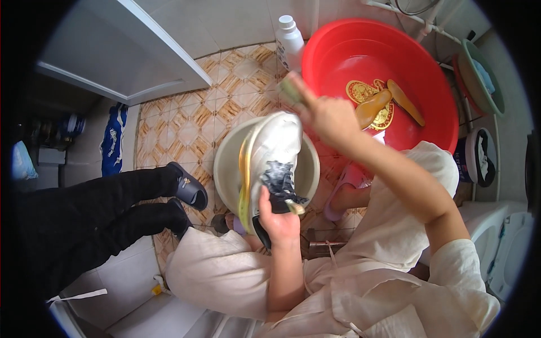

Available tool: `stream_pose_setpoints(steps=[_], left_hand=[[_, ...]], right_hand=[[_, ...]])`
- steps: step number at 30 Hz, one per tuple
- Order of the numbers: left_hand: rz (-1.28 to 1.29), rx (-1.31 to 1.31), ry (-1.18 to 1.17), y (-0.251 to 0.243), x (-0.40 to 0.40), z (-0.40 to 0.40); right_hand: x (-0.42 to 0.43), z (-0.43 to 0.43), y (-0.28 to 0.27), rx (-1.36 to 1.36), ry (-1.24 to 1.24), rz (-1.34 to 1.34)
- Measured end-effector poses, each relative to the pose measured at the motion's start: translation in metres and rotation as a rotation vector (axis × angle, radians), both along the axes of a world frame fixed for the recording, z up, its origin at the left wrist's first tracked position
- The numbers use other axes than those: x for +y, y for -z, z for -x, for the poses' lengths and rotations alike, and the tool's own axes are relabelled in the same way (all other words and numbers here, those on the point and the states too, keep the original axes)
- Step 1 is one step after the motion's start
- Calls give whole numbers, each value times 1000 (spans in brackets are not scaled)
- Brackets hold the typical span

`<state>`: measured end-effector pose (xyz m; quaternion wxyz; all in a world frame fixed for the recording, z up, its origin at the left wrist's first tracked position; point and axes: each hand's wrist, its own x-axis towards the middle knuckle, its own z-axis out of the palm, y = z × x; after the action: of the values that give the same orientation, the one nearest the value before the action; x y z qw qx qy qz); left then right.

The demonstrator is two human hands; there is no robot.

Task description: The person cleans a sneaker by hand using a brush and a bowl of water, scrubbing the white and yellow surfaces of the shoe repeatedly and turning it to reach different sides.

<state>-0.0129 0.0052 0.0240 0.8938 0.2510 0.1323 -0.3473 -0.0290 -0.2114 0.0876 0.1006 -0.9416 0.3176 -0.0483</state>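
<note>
My left hand (279,224) grips a white sneaker (274,135) by its heel end, with the thumb beside the black laces (277,175). The sneaker has a yellow-orange sole edge and is tilted, toe away from me, above a cream plastic bucket (222,169). In my right hand (331,118) is a brush (293,88), blurred and greenish at its head. It is raised beyond and to the right of the shoe's toe, apart from it. The bucket's contents are mostly hidden by the shoe.
A red basin (435,88) at the right holds orange-brown insoles (374,107). Beside it stands a white bottle (290,42). A person in black trousers and dark slippers (190,186) is at the left, near a door (127,46). A toilet (507,236) is at the far right.
</note>
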Motion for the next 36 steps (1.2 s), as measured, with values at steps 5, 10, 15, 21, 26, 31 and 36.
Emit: stream_pose_setpoints(steps=[5, 10, 15, 21, 26, 31, 36], left_hand=[[162, 5, -85, -16, 4, -10], [259, 117, -59, -31, 4, -13], [287, 105, -58, -29, 8, -10], [82, 10, -99, -27, 3, -1], [350, -46, 6, -10, 6, 3], [226, -87, -19, -11, 8, 2], [335, -30, -14, 2, 8, -1]], right_hand=[[-29, 13, -9, -549, 77, -668], [-19, 13, -14, -663, -71, -941], [1, 6, -24, -718, -380, -657], [14, 0, -30, -623, -377, -22], [22, 4, -26, -422, -234, 174], [52, 11, -13, -290, -313, 164], [69, 19, 1, -119, -484, 317]])
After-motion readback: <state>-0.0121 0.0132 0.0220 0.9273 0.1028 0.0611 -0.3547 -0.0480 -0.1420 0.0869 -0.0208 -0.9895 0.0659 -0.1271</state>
